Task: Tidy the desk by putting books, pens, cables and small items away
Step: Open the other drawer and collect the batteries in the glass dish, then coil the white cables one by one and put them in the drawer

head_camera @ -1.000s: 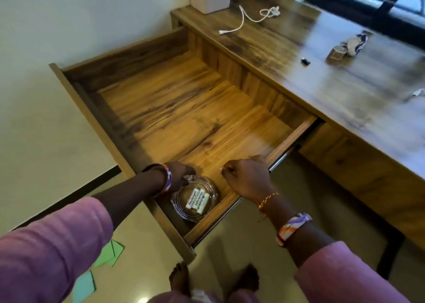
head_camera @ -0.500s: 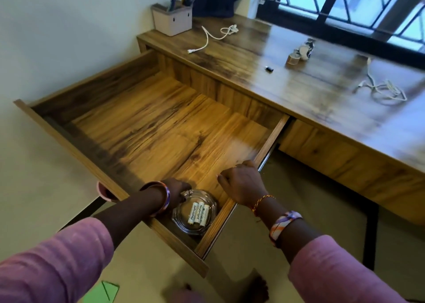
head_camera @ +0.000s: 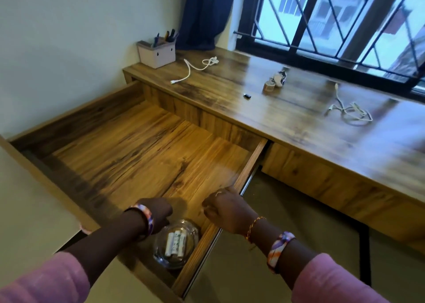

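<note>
The counter in the head view carried two white cables, a small black item and tape rolls, while the glass dish of batteries sat in the open drawer's near right corner. Each loose item likely wanted coiling before going in. The left hand was curled at the dish's rim; its grip could not be told. The right hand was fisted, seemingly empty, by the drawer's side wall.

left hand fingertips: hidden behind knuckles | small black item: too small to identify
</note>
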Action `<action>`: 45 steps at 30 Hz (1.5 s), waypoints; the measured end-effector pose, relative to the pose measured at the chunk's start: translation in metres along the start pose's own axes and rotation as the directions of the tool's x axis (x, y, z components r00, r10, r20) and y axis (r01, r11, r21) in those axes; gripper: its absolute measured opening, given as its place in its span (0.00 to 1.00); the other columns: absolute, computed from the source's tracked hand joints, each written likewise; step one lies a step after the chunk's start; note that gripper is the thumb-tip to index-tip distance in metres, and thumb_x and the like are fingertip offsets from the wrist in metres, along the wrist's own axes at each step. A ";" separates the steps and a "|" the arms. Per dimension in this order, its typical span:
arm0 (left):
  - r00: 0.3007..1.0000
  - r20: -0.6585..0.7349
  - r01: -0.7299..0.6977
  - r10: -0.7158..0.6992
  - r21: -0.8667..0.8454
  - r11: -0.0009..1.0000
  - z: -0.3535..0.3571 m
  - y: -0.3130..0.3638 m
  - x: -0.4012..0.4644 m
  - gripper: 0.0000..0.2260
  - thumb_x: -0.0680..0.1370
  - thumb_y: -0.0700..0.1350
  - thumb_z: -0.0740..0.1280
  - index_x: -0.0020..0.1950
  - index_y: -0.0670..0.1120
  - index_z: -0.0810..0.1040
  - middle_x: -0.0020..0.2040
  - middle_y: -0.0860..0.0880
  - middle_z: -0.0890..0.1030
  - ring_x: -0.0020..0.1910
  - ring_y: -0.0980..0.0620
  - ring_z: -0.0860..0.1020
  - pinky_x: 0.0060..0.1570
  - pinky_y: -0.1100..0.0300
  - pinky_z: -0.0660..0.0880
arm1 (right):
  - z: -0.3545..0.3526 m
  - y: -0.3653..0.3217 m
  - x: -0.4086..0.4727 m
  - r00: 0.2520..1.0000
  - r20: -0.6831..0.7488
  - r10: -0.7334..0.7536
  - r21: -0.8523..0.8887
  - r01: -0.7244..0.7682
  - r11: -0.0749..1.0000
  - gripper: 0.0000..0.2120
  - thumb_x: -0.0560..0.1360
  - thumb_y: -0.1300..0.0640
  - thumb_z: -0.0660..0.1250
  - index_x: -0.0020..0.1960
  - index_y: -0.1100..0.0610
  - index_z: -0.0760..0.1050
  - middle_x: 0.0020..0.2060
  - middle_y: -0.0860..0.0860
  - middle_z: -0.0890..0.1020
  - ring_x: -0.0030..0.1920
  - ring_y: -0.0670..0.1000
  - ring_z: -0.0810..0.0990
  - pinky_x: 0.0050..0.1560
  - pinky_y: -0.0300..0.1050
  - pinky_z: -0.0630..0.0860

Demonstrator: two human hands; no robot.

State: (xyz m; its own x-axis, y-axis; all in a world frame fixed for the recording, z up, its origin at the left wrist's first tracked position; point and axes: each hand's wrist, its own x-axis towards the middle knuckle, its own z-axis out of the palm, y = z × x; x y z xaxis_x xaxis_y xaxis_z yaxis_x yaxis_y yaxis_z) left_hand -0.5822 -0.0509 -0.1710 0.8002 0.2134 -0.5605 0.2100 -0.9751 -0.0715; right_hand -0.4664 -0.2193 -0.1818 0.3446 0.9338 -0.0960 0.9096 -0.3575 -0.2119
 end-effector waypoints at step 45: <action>0.553 -0.305 -0.754 0.776 0.214 0.621 -0.364 0.527 0.313 0.14 0.78 0.50 0.61 0.64 0.52 0.74 0.56 0.52 0.80 0.54 0.53 0.77 0.55 0.57 0.75 | -0.207 0.551 -0.388 -0.051 -0.270 0.961 -0.064 -0.995 -0.071 0.12 0.76 0.56 0.59 0.57 0.53 0.76 0.56 0.54 0.80 0.57 0.58 0.79 0.53 0.48 0.74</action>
State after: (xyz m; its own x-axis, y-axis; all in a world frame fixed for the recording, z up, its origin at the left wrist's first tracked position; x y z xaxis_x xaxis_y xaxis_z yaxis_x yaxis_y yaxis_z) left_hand -0.0164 -0.4757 -0.0842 0.7764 -0.6199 -0.1135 -0.5929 -0.7795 0.2021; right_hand -0.0512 -0.7755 -0.0599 0.9195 -0.3878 0.0638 -0.3929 -0.9031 0.1732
